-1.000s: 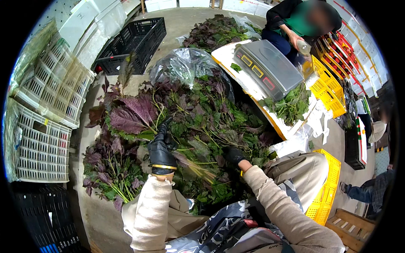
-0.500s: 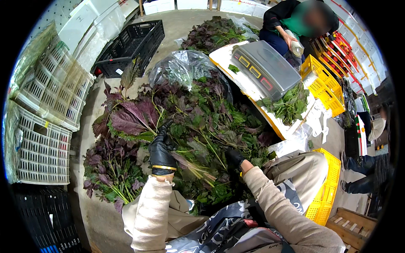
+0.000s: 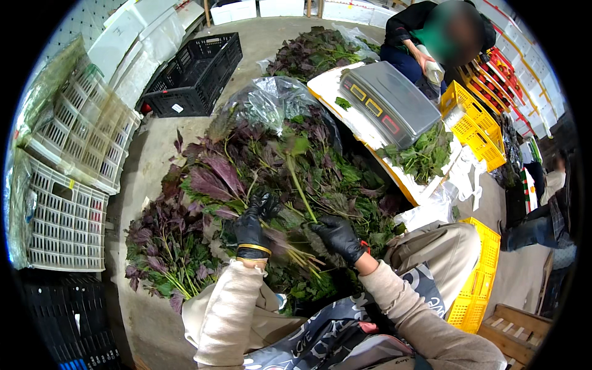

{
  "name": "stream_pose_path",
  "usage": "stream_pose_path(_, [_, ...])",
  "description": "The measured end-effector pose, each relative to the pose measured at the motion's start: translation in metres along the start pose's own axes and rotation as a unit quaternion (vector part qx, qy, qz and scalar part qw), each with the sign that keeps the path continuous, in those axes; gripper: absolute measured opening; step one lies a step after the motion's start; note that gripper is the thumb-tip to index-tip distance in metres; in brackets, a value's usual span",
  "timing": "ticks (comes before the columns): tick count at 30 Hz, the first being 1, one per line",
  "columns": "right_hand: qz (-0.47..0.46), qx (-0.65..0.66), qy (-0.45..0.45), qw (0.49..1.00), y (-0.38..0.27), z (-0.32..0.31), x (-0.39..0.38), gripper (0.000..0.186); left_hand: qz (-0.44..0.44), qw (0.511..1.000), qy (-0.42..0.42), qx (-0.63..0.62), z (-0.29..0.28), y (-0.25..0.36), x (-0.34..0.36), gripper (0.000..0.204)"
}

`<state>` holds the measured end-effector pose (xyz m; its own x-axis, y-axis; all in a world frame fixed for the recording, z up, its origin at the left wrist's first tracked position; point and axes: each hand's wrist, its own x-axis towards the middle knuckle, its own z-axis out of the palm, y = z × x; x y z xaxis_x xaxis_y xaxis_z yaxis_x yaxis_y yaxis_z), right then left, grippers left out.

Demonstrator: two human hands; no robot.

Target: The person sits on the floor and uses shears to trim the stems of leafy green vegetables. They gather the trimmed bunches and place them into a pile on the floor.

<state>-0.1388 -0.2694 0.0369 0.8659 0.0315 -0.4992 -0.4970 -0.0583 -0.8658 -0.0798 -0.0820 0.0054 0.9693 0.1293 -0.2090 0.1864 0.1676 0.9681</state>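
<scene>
— Gloves on both our hands. What does the left hand [image 3: 251,229] hold?

— We grip a bunch of stems [image 3: 290,246] with it, over the pile of purple and green leaves [image 3: 246,172] on the floor.

— And the right hand [image 3: 338,237]?

— It is closed on one long green stalk [image 3: 300,188], standing up from the bunch.

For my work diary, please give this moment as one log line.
left hand: grips leafy stems | right hand: on same stems | around: purple-green leaf pile

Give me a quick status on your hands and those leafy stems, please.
Left hand in black glove gripping bunch of purple-green leafy stems. Right hand gloved, closed on one long green stem. Loose leaf pile all around.
</scene>
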Motion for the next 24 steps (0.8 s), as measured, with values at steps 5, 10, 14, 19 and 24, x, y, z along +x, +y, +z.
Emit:
stream_pose_path(5, [-0.256, -0.280, -0.100, 0.920, 0.026, 0.013, 0.006, 0.024, -0.102, 0.993, 0.006, -0.052, 0.010, 0.009, -0.009, 0.022])
stream_pose_path(10, [-0.284, -0.203, -0.080, 0.934, 0.108, -0.088, 0.075, 0.024, -0.093, 0.974, 0.047, -0.203, 0.007, 0.046, 0.000, 0.015])
stream_pose_path(14, [-0.276, -0.418, 0.482, 0.719, 0.017, -0.089, 0.074, 0.031, -0.069, 0.956, 0.089, -0.270, -0.008, 0.062, -0.002, 0.014])
stream_pose_path(19, [-0.213, -0.515, 0.239, 0.795, 0.097, -0.065, 0.107, 0.024, -0.100, 0.962, 0.122, -0.222, 0.004, 0.068, -0.008, 0.013])
stream_pose_path(24, [-0.082, -0.603, 0.133, 0.782, 0.124, -0.067, 0.107, 0.017, -0.090, 0.963, 0.047, -0.249, 0.010, 0.059, -0.009, 0.016])
